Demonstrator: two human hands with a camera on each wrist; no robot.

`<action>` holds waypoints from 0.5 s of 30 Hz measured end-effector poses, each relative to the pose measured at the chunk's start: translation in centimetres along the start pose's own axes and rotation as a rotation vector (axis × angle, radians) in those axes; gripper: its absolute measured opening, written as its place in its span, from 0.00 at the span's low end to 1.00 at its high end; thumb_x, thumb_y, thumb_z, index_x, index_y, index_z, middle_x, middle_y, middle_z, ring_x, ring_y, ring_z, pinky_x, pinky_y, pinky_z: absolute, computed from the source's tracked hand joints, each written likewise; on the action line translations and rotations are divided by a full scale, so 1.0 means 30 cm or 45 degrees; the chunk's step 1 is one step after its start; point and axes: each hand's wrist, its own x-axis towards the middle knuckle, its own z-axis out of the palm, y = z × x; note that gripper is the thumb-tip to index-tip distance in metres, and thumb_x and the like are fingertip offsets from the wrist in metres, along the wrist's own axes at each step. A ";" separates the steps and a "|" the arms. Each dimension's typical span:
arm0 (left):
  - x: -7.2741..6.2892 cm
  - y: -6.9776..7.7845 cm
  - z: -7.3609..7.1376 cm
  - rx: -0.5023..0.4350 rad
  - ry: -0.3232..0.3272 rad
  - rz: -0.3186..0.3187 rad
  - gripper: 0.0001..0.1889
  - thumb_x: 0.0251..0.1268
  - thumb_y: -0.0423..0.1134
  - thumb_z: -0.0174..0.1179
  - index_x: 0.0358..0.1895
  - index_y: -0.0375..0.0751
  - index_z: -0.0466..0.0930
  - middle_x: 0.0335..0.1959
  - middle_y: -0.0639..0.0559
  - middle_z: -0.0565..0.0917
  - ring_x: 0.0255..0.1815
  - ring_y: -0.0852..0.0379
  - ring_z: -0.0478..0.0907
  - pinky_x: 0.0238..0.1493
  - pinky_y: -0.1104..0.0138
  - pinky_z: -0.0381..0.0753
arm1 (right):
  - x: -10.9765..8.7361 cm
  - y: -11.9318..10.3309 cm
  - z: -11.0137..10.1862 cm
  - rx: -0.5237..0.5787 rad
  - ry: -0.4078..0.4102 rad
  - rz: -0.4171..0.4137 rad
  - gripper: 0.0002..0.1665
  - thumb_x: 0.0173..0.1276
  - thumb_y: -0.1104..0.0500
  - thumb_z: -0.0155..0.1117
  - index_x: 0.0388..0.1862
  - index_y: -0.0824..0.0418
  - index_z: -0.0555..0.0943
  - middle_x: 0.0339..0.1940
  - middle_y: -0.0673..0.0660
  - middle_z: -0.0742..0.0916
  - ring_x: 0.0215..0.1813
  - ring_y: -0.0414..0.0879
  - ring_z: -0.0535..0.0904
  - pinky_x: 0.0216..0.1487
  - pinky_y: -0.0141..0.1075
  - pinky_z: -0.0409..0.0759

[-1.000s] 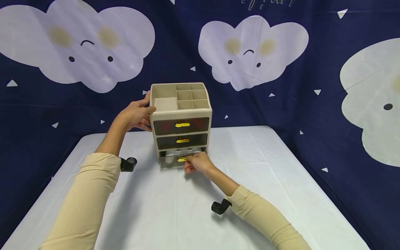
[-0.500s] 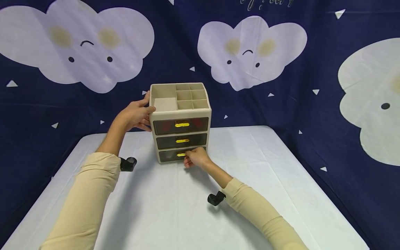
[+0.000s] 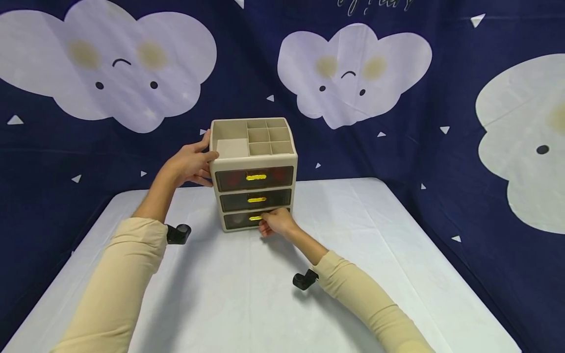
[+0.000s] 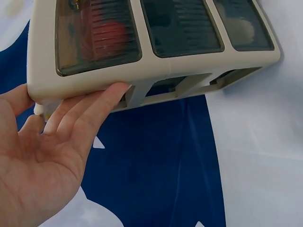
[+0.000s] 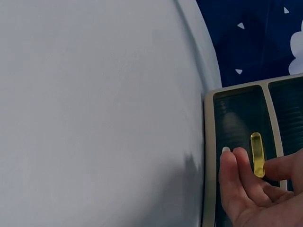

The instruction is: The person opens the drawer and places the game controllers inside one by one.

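Observation:
A beige desktop drawer organizer (image 3: 253,160) with three dark see-through drawers stands on the white-covered table, its drawers pushed in. My left hand (image 3: 190,164) steadies its left side, thumb at the top rim. In the left wrist view, straight fingers (image 4: 90,113) lie along the side wall. Low at the front, my right hand (image 3: 279,223) pinches the yellow handle (image 5: 257,153) of the bottom drawer (image 3: 240,220). The right wrist view shows its thumb and fingers around the handle's end. Something red (image 4: 111,39) shows through the top drawer; a pale shape (image 4: 242,30) shows through the bottom one.
The organizer's top has one large open compartment (image 3: 233,147) and several small ones (image 3: 270,135). A white cloth covers the table (image 3: 247,294). Behind it hangs a dark blue curtain (image 3: 247,59) with clouds. Each forearm carries a black camera mount (image 3: 305,280).
The bottom drawer, pulled partly out a second ago, has slid in, with my right hand moving forward on its handle. My left hand has stayed at the organizer's side.

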 end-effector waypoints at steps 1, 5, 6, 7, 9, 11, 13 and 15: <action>-0.001 -0.003 0.001 0.002 0.005 0.001 0.39 0.84 0.47 0.44 0.80 0.69 0.25 0.67 0.22 0.72 0.62 0.30 0.78 0.56 0.42 0.83 | -0.004 0.001 -0.003 -0.038 0.007 -0.007 0.21 0.78 0.60 0.56 0.35 0.78 0.85 0.19 0.55 0.85 0.21 0.42 0.83 0.33 0.39 0.89; -0.008 -0.013 0.009 0.022 0.012 0.030 0.39 0.83 0.49 0.44 0.80 0.70 0.25 0.65 0.22 0.73 0.62 0.30 0.79 0.55 0.42 0.84 | -0.030 0.005 -0.031 -0.254 0.031 -0.033 0.24 0.77 0.54 0.59 0.32 0.75 0.86 0.21 0.58 0.87 0.22 0.45 0.85 0.34 0.42 0.89; -0.011 -0.015 0.011 0.028 0.015 0.037 0.38 0.83 0.49 0.44 0.80 0.70 0.25 0.65 0.22 0.73 0.62 0.30 0.79 0.55 0.42 0.84 | -0.038 0.004 -0.041 -0.311 0.033 -0.037 0.25 0.77 0.53 0.59 0.32 0.75 0.87 0.22 0.59 0.88 0.23 0.47 0.86 0.34 0.43 0.90; -0.015 -0.016 0.014 0.036 0.022 0.044 0.38 0.83 0.49 0.44 0.80 0.70 0.25 0.65 0.22 0.73 0.62 0.30 0.79 0.55 0.42 0.84 | -0.046 0.003 -0.052 -0.373 0.036 -0.045 0.25 0.77 0.53 0.59 0.32 0.74 0.87 0.23 0.60 0.89 0.24 0.48 0.86 0.35 0.43 0.89; -0.024 -0.018 0.018 0.045 0.032 0.048 0.38 0.84 0.50 0.43 0.80 0.69 0.24 0.66 0.22 0.72 0.62 0.30 0.78 0.55 0.42 0.83 | -0.062 0.000 -0.076 -0.469 0.020 -0.059 0.23 0.77 0.54 0.59 0.32 0.73 0.87 0.22 0.59 0.89 0.24 0.48 0.86 0.34 0.43 0.89; -0.036 -0.020 0.024 0.049 0.052 0.045 0.38 0.84 0.52 0.42 0.79 0.69 0.23 0.67 0.22 0.71 0.64 0.30 0.77 0.55 0.42 0.83 | -0.081 -0.005 -0.101 -0.548 0.005 -0.073 0.21 0.77 0.56 0.59 0.32 0.72 0.88 0.21 0.58 0.88 0.22 0.46 0.85 0.34 0.43 0.89; -0.051 -0.021 0.033 0.104 0.107 0.046 0.38 0.83 0.54 0.41 0.81 0.65 0.25 0.65 0.22 0.73 0.62 0.31 0.79 0.54 0.44 0.85 | -0.104 -0.009 -0.127 -0.625 0.006 -0.097 0.20 0.76 0.58 0.59 0.31 0.71 0.88 0.19 0.56 0.88 0.20 0.43 0.83 0.33 0.41 0.88; -0.069 -0.026 0.041 0.183 0.173 0.060 0.37 0.82 0.57 0.41 0.82 0.63 0.28 0.60 0.23 0.77 0.57 0.33 0.82 0.49 0.48 0.87 | -0.129 -0.013 -0.156 -0.661 0.000 -0.112 0.19 0.76 0.59 0.59 0.32 0.71 0.88 0.19 0.56 0.87 0.20 0.41 0.82 0.31 0.40 0.88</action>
